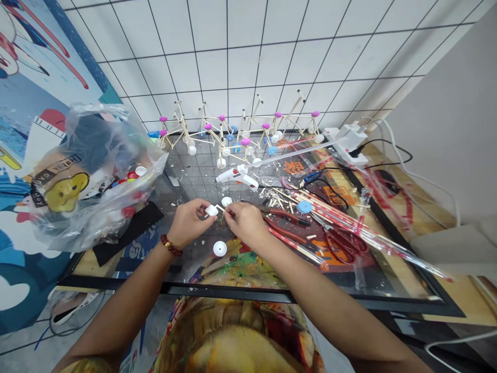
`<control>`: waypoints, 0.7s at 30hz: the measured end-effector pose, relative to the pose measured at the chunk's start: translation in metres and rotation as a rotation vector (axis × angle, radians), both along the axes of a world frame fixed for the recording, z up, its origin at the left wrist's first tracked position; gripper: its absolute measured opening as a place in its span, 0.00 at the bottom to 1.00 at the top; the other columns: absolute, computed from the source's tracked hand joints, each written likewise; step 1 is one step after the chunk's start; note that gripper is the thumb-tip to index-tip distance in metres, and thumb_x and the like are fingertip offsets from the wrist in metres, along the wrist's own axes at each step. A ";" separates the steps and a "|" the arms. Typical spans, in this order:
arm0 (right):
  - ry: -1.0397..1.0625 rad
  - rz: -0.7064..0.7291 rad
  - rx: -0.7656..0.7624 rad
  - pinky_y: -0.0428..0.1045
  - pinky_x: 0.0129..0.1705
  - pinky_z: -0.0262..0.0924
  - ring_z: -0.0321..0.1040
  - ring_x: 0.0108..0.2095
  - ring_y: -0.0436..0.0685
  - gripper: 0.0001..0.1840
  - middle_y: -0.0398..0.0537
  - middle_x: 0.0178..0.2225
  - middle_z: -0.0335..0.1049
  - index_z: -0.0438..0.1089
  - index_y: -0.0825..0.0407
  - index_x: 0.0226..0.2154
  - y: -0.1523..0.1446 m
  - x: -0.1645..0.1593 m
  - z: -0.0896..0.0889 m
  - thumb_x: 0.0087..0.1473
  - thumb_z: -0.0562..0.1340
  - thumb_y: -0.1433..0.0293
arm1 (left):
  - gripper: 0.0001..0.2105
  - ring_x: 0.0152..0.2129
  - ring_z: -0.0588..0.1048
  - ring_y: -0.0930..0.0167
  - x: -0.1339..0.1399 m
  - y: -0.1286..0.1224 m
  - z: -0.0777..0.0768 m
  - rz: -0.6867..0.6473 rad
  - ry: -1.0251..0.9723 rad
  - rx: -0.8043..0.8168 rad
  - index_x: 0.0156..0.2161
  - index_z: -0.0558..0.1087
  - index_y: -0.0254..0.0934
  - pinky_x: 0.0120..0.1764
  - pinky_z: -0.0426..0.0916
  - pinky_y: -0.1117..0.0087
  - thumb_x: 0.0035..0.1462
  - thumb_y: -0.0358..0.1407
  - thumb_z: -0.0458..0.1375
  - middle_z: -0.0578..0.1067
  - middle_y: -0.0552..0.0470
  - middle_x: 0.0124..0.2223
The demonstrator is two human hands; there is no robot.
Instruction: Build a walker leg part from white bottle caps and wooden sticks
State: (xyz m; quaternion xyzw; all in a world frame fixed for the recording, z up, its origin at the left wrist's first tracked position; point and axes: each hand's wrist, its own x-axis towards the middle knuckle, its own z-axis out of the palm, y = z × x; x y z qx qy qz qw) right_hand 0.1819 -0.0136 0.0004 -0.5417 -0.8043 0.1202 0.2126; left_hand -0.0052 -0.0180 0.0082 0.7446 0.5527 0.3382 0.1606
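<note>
Between the fingertips of my left hand is a small white plastic cap. My right hand pinches a short wooden stick whose end is close to the cap; whether the two touch I cannot tell. A second white cap lies just beyond my right fingers. Nearer to me, a round white cap rests on the glass tabletop. Behind the hands a white hot glue gun stands with a clear glue stick in its back.
Several stick models with pink, blue and white caps stand along the back. On the right lie pliers, scissors, a blue cap and bundled sticks. A plastic bag sits left; a power strip is back right.
</note>
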 end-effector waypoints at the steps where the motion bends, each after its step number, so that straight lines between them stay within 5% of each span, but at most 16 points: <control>1: -0.004 0.001 0.003 0.47 0.36 0.56 0.72 0.35 0.56 0.08 0.48 0.33 0.78 0.75 0.51 0.34 0.000 0.000 0.000 0.59 0.59 0.70 | 0.09 0.25 0.76 0.71 0.000 0.000 0.000 -0.002 0.010 0.008 0.35 0.75 0.38 0.30 0.71 0.71 0.47 0.37 0.65 0.78 0.54 0.28; 21: -0.109 0.031 0.014 0.50 0.42 0.60 0.70 0.39 0.58 0.11 0.53 0.36 0.76 0.78 0.52 0.35 -0.001 -0.001 -0.001 0.60 0.58 0.69 | 0.08 0.25 0.73 0.71 0.004 -0.001 -0.002 -0.015 0.069 0.046 0.34 0.75 0.38 0.31 0.69 0.70 0.47 0.35 0.64 0.77 0.53 0.29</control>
